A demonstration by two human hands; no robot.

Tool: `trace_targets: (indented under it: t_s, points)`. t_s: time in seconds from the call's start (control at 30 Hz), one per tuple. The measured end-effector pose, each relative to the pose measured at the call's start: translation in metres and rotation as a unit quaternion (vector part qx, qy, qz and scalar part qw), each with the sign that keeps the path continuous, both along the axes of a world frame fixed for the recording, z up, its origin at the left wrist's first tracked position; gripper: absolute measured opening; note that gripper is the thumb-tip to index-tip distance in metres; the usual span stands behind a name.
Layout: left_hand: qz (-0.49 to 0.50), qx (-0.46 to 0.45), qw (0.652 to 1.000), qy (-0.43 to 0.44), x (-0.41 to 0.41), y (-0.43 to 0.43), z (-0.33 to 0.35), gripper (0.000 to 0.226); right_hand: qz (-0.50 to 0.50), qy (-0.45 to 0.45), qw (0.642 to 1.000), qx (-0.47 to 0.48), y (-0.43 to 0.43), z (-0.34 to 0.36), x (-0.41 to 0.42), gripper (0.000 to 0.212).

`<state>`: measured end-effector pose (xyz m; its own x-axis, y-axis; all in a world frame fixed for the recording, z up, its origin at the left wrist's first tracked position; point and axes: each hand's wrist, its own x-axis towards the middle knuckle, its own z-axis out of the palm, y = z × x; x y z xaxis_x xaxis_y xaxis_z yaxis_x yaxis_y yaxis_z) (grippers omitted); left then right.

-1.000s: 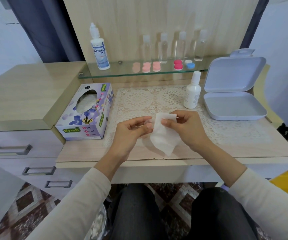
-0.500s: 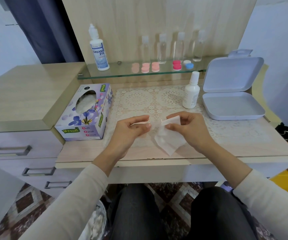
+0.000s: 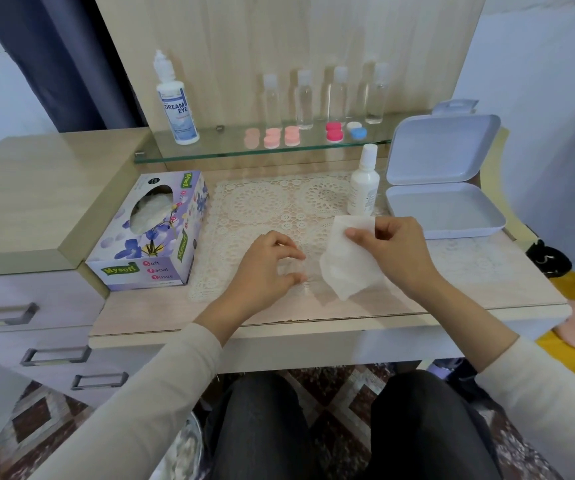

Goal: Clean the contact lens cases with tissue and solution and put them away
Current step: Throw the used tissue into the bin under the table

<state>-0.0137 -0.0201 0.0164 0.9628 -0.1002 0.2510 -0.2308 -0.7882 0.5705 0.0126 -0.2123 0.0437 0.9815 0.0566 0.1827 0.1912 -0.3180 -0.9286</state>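
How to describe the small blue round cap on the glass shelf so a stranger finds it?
Find the glass shelf against the wooden back panel. Round plastic caps lie along it. The blue cap is rightmost, beside a white cap; all others are pink.

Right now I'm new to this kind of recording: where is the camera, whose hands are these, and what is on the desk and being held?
There is no machine here. One camera sits on a person's head and looks down at their own two hands over a desk. The dark shapes at the bottom are their knees. The right hand pinches a white tissue. The left hand is curled above a lace mat, perhaps round something small and clear, but I cannot tell. On the desk stand a tissue box, a small white bottle and an open grey box. On the glass shelf behind are a larger solution bottle, four clear bottles and small pink, red and blue lens cases.
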Motion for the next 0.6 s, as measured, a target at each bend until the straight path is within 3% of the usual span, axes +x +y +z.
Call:
trace_targets:
  t_s: [0.1, 0.23, 0.37, 0.6]
  points:
    - [0.017, 0.074, 0.997, -0.006, 0.001, 0.002, -0.003, 0.030, -0.005, 0.010, 1.000, -0.023, -0.003, -0.003, 0.001, 0.039]
    - [0.024, 0.099, 0.995, -0.008, 0.000, 0.001, -0.004, 0.034, -0.001, 0.008, 0.999, -0.044, -0.002, -0.003, -0.002, 0.046]
    - [0.025, 0.076, 0.997, -0.015, -0.002, 0.004, -0.003, 0.038, 0.019, 0.014, 0.999, -0.047, 0.002, -0.003, -0.005, 0.037]
    - [0.046, 0.007, 0.997, -0.056, -0.033, 0.043, 0.013, 0.024, 0.100, -0.017, 0.994, -0.043, 0.039, 0.006, -0.022, 0.028]
